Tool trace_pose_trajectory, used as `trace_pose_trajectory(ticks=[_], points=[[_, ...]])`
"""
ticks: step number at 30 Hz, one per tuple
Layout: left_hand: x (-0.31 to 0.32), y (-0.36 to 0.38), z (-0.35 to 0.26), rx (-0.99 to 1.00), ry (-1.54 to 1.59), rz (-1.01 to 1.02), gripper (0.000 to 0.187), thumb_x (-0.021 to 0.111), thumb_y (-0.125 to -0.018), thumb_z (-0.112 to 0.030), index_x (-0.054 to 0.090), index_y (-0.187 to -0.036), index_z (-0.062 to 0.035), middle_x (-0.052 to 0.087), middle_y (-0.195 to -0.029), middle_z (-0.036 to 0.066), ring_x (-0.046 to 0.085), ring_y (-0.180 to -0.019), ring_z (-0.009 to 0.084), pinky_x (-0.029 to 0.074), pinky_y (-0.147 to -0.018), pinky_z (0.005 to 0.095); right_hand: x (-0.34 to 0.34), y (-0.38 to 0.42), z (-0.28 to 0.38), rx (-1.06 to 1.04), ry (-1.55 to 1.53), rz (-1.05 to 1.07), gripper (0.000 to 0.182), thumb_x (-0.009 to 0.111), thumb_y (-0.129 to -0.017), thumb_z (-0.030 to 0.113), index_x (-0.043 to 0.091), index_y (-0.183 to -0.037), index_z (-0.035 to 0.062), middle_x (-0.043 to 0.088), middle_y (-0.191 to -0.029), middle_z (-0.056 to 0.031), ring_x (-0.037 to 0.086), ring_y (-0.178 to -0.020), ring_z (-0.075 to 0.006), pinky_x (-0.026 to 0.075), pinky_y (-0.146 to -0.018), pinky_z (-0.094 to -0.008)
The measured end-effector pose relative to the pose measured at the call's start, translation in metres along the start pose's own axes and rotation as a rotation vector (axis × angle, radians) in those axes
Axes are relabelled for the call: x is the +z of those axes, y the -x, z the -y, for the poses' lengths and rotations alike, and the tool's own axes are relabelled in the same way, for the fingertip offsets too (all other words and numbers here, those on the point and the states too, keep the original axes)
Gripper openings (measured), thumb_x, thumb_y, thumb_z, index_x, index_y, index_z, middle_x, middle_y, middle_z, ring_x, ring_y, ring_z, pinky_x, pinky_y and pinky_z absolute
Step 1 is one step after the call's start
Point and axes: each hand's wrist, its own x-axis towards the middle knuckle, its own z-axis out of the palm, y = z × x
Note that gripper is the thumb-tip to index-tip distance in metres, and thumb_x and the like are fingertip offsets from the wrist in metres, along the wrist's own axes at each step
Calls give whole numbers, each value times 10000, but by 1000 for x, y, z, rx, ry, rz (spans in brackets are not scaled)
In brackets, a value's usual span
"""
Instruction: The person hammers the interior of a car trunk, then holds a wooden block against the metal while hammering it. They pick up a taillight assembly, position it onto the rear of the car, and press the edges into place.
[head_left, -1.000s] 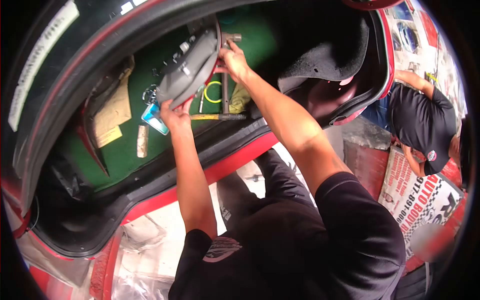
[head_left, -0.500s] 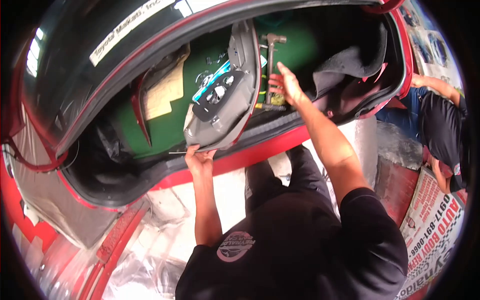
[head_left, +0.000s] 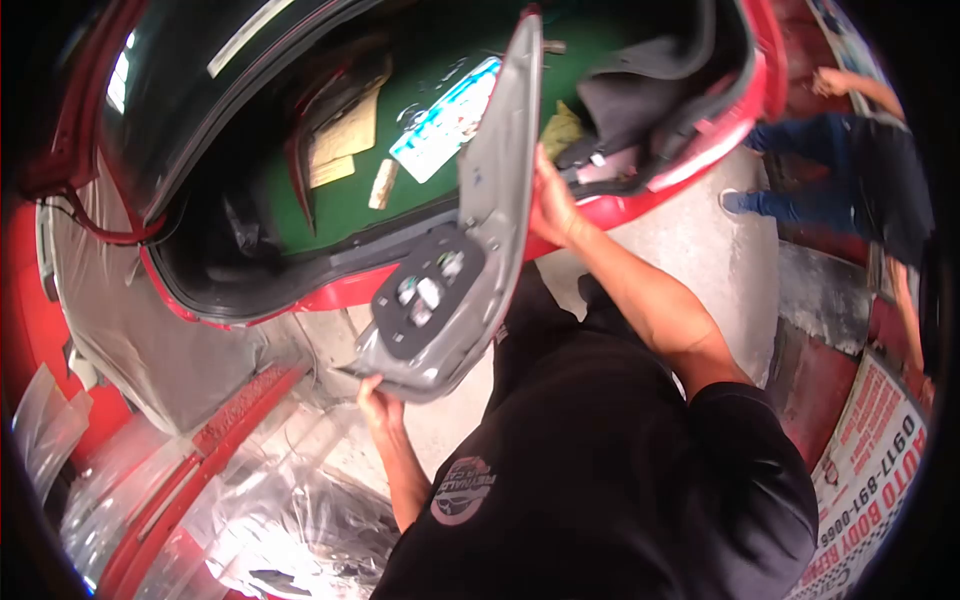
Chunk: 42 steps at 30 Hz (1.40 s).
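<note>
A car tail light (head_left: pixel 490 235) spans both my hands, its grey back towards me and a black gasket with sockets near its lower end. My left hand (head_left: pixel 380 402) grips the bottom corner. Along the right edge, my right hand (head_left: pixel 553 203) holds the housing, its fingers partly hidden behind it. The lower half hangs outside the open car trunk (head_left: pixel 360 290), above the floor, while its upper tip reaches over the trunk. Behind it, on the green trunk floor, lies a blue-and-white plate (head_left: pixel 440 125).
A dark red-edged part (head_left: pixel 300 165) and yellowish paper (head_left: pixel 335 165) lie in the trunk. A loose dark lining (head_left: pixel 645 90) sags on the right. Another person (head_left: pixel 880 170) stands at far right. Clear plastic sheeting (head_left: pixel 270 520) and a red panel (head_left: pixel 165 500) are at lower left.
The tail light has come out of the trunk towards me, uncovering the plate. My right hand, open and apart from it before, now holds its right edge. My left hand moved down with it.
</note>
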Motion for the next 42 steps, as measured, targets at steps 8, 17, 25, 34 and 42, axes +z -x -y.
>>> trace_pose_trajectory(ticks=[8,17,25,34,42], points=[[10,84,48,48,35,197,615,597,-918,-359,596,-1387,39,691,-1316,204,681,-1194,362,543,-1062,496,-93,202,61,-288,294,306,664,359,-1111,611,546,-1427,57,663,-1288,-51,617,-1196,-207,474,-1058,-392],[177,60,140,-159,-132,452,601,559,-1029,-477,597,-1427,-29,671,-1384,166,659,-1250,324,489,-1124,472,-168,325,172,-696,238,-187,799,297,-1095,664,348,-1625,68,487,-1580,-101,491,-1418,-234,405,-1180,-406],[266,74,165,-406,-204,528,649,533,-1024,-549,614,-1396,-23,701,-1311,165,684,-1186,321,544,-1048,478,-183,342,242,-983,398,-333,1026,310,-996,817,268,-1657,34,404,-1642,-173,415,-1492,-300,318,-1242,-428],[314,108,177,-492,-107,634,826,382,-1057,-684,428,-1571,-40,498,-1586,159,480,-1449,337,377,-1202,527,-197,292,297,-775,182,-163,998,358,-977,824,346,-1617,58,526,-1493,-207,567,-1329,-357,534,-1049,-537],[344,101,235,-375,-37,391,766,453,-1020,-713,522,-1463,-92,593,-1461,132,576,-1327,314,502,-1055,550,-255,204,360,-524,286,-342,902,341,-988,822,633,-1349,49,736,-1062,-127,713,-860,-260,596,-769,-403]])
